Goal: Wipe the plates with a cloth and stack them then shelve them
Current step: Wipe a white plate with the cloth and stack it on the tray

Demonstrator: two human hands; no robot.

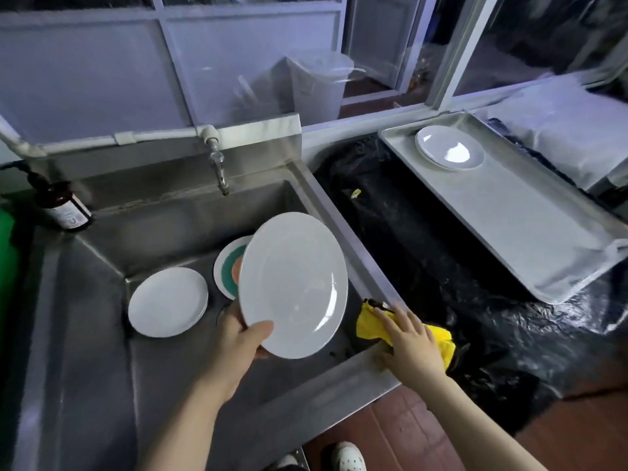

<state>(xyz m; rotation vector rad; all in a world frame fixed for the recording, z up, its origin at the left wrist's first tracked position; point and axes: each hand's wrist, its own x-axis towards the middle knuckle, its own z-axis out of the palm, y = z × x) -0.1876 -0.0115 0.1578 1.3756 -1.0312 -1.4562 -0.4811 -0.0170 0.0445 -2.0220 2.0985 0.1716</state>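
**White plate held over the sink, cloth under the other hand**

Head view: The large white plate (294, 285) is tilted up above the steel sink (170, 212), its face toward the camera. The left hand (238, 338) grips its lower rim, thumb curled over the front and fingers behind. In the basin below lie a stack of small white plates (167, 302) and, just beside it, a plate with teal and orange rings (228, 266), partly hidden behind the held plate. The right hand (409, 341) rests on a yellow cloth (370, 322) at the sink's right front corner, fingers fairly straight and slightly spread, pressing down on it; I cannot tell whether the thumb pinches the cloth. To the right, on black plastic sheeting (424, 253), sits a metal tray (530, 226) with white plates (449, 151) stacked at its far end. A tap (219, 168) hangs over the basin, and a brown bottle (63, 205) stands at the sink's back left.
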